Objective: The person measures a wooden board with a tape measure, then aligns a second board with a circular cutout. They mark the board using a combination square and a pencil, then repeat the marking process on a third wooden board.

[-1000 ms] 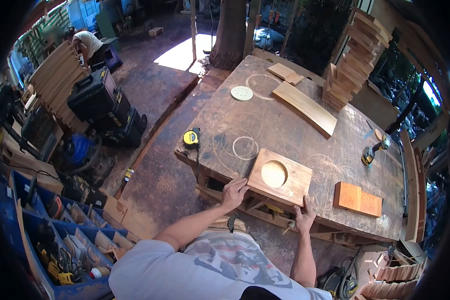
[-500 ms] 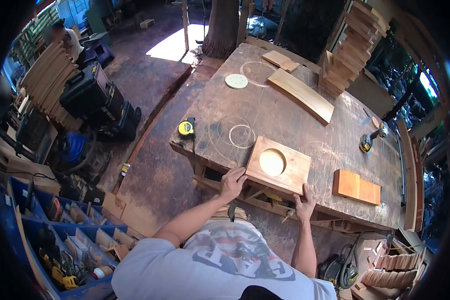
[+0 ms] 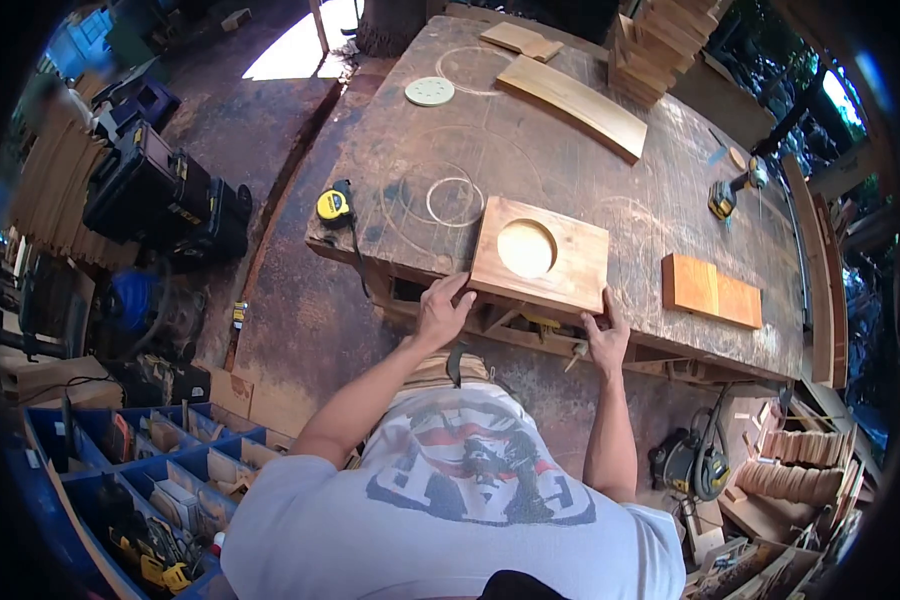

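A rectangular wooden board [image 3: 582, 262] with a round recess cut in it lies at the near edge of the workbench [image 3: 370, 150]. My left hand [image 3: 442, 312] holds its near left corner, fingers curled against the edge. On the near right corner is my right hand [image 3: 607, 332], thumb below and fingers along the side. To the right of the board sits a block of two orange-brown wood pieces [image 3: 712, 290]. A yellow tape measure [image 3: 333, 206] rests at the bench's left corner.
Farther back are a sanding disc [image 3: 430, 92], a long plank [image 3: 572, 105] and a tall stack of wood pieces [image 3: 660, 50]. A cordless drill [image 3: 735, 192] stands at the right. Blue bins [image 3: 100, 470] and black tool cases [image 3: 150, 190] are on the left. A person is in the background.
My view has tilted down, so the bench and floor objects sit at different places in the picture. Both hands stay on the board, which has hardly shifted on the bench.
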